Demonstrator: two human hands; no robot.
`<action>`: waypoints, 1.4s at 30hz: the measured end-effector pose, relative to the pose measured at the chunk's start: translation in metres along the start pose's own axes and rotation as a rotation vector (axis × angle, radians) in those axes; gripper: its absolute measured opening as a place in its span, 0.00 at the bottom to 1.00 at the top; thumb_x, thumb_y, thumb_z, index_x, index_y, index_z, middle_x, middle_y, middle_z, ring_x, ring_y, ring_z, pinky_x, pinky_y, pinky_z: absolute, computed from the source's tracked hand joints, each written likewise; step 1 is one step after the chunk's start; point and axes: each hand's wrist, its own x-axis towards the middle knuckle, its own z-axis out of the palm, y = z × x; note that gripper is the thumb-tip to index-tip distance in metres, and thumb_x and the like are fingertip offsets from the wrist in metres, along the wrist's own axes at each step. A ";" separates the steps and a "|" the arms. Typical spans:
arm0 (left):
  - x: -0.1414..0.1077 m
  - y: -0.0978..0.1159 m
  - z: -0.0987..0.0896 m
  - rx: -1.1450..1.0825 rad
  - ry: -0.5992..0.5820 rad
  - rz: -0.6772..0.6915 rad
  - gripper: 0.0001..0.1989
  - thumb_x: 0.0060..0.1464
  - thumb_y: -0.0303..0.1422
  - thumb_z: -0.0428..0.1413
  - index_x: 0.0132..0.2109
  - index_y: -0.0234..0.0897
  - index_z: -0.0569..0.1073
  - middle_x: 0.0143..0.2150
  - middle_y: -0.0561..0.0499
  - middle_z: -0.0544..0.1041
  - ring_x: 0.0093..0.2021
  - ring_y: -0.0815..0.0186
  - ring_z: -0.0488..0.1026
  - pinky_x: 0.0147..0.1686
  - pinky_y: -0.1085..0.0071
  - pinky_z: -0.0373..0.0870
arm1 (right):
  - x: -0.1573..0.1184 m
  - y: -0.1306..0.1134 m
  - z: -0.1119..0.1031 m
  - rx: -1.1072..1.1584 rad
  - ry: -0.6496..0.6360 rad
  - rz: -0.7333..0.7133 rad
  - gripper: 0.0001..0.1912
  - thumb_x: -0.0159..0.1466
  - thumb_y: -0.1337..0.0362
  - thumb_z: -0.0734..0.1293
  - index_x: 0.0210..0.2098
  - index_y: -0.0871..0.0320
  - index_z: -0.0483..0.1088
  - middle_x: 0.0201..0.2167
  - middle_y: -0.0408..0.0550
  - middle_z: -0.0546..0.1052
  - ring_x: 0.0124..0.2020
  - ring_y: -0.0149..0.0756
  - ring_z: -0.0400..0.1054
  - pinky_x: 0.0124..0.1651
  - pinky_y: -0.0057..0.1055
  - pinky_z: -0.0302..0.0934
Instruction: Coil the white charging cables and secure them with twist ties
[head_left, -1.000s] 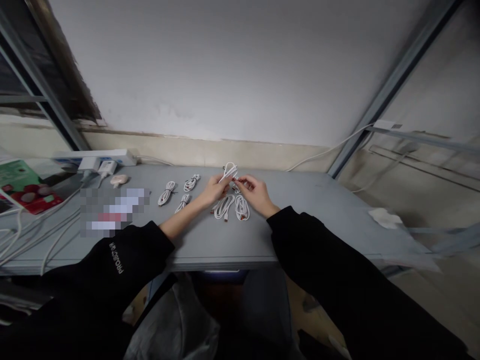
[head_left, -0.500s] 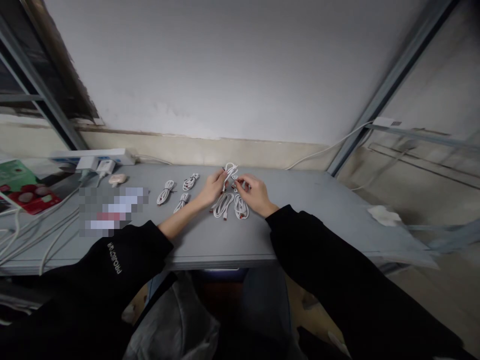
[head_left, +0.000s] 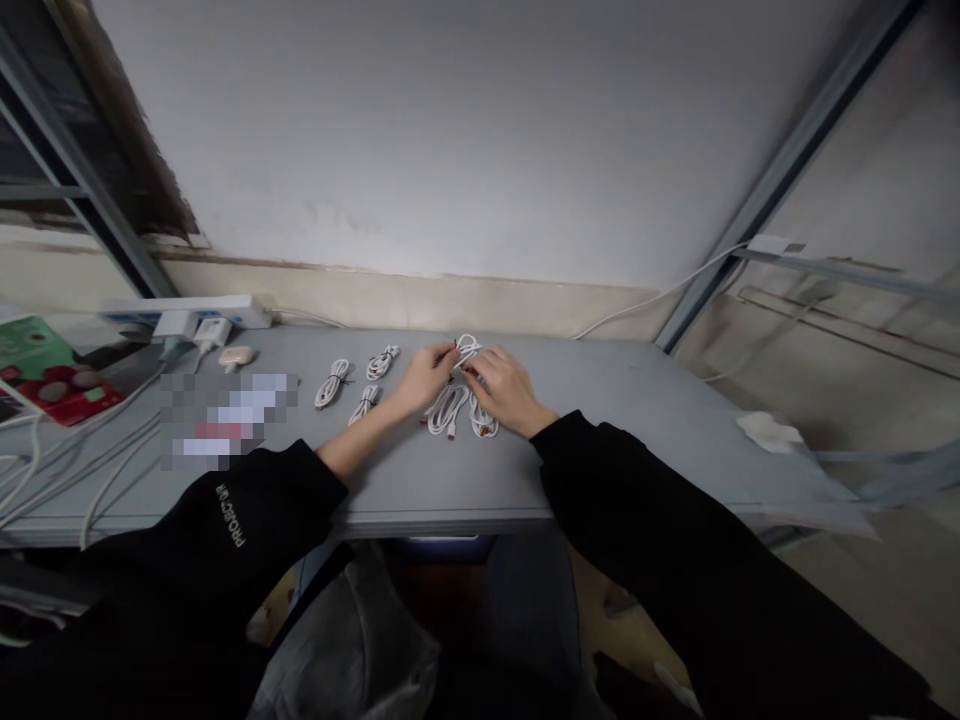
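Observation:
A coiled white cable is held between my two hands, a little above the tabletop. My left hand is closed on its left side, where a bit of dark tie shows at the fingertips. Pressed to the cable's lower right, my right hand has thumb and fingers pinched at the tie. Just below lie two more white coils: a loose cable bundle and another coil partly covered by my right hand. To the left rest three coiled cables with black ties: one coil, a second and a third.
A power strip with plugged-in chargers stands at the table's back left, with cables trailing forward. Near it are a pale pink plug-like piece and a green-red package. Crumpled white tissue lies on the right. A wall rises behind.
My right hand has moved left and closer to my left hand, its fingers now on the held cable. The cable has dropped slightly. The other coils have stayed put.

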 end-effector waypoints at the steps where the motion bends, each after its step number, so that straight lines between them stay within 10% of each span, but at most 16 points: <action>1: 0.000 0.000 0.000 -0.004 -0.014 -0.003 0.12 0.57 0.30 0.48 0.25 0.35 0.64 0.21 0.57 0.59 0.27 0.70 0.57 0.30 0.73 0.55 | 0.000 0.000 0.000 -0.016 -0.007 0.004 0.10 0.70 0.64 0.57 0.37 0.58 0.68 0.35 0.52 0.73 0.40 0.43 0.64 0.43 0.40 0.60; 10: 0.001 -0.001 -0.006 -0.186 -0.141 -0.200 0.11 0.58 0.35 0.50 0.33 0.33 0.71 0.18 0.58 0.59 0.19 0.74 0.52 0.22 0.75 0.50 | 0.003 0.002 -0.003 -0.059 0.051 0.018 0.14 0.70 0.59 0.56 0.42 0.59 0.70 0.54 0.60 0.70 0.55 0.49 0.62 0.54 0.48 0.59; 42: 0.001 -0.004 -0.012 -0.490 -0.312 -0.293 0.13 0.53 0.40 0.60 0.39 0.34 0.76 0.19 0.57 0.59 0.19 0.75 0.51 0.20 0.71 0.44 | 0.003 0.007 -0.002 0.280 0.088 0.108 0.11 0.71 0.57 0.55 0.39 0.54 0.64 0.40 0.51 0.72 0.43 0.41 0.66 0.49 0.43 0.62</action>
